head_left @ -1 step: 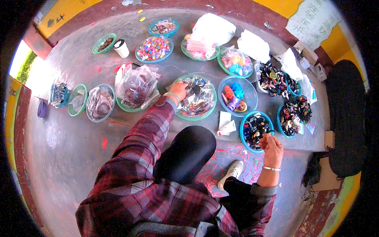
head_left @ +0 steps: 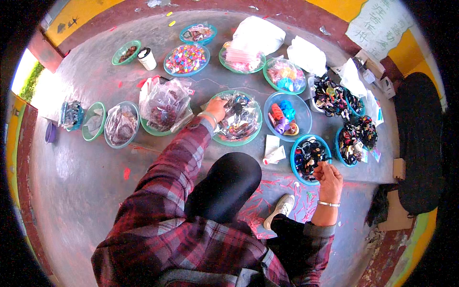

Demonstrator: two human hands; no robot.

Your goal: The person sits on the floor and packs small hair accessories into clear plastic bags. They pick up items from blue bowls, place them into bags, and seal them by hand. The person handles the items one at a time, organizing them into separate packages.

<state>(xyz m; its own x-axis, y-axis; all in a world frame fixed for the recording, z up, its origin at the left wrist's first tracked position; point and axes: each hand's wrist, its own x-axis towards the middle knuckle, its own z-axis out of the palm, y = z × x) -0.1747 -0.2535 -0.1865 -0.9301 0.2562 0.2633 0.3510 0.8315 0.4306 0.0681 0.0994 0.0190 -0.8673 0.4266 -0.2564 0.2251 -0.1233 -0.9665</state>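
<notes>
My left hand (head_left: 216, 109) reaches over the left rim of a green basin (head_left: 259, 125). Its curled fingers are closed at the edge of a clear plastic bag (head_left: 239, 115) with small dark and coloured pieces inside. On the right, my right hand (head_left: 329, 181) hovers at the near right rim of a blue basin (head_left: 293, 168). Thumb and fingers meet in a pinch there; what they hold is too small to make out. Black hair ties (head_left: 310, 155) with small coloured ornaments fill that basin.
Left stand basins of bagged pieces, including a large plastic bag (head_left: 165, 105). Behind are a basin of colourful bits (head_left: 186, 60), a white cup (head_left: 147, 59) and white sacks (head_left: 260, 36). A basin with coloured bundles (head_left: 288, 117) and more hair ties (head_left: 356, 138) lie right.
</notes>
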